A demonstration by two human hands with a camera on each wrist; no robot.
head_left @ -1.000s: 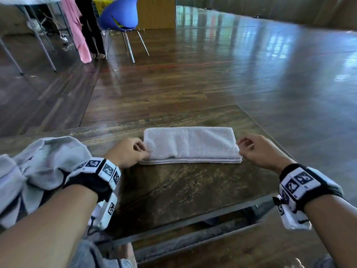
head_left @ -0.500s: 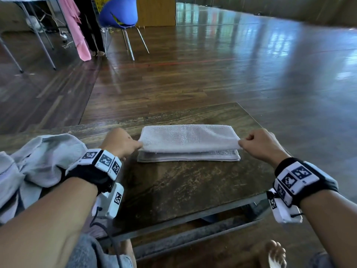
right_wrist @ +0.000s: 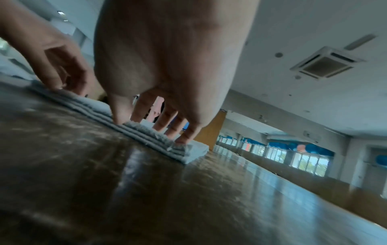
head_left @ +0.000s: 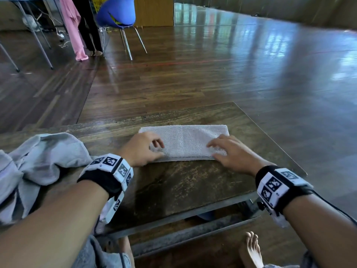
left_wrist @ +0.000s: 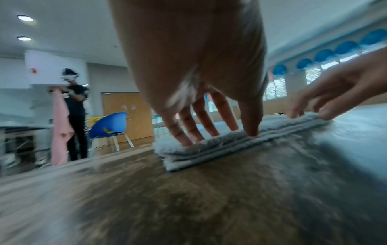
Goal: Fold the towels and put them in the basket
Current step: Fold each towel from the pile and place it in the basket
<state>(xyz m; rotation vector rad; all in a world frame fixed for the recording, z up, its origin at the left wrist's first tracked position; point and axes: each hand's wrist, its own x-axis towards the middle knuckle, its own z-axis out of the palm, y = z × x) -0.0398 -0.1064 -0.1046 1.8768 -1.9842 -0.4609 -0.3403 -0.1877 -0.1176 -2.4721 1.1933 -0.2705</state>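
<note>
The towel, lifted by its near edge half a second ago, is now being pressed flat on the counter by the left hand and right hand, fingers spread and gripping nothing, so basket's probably next.

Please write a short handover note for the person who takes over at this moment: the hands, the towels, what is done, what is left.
Left hand: open, fingertips pressing the left end of the folded white terry towel.
Right hand: open, fingers flat on its right end.
The towel lies in a long narrow stack of layers on the dark wooden table.
A crumpled pale grey cloth waits at the left.
No basket is in view.
Left: finish folding, put it in the basket.
</note>
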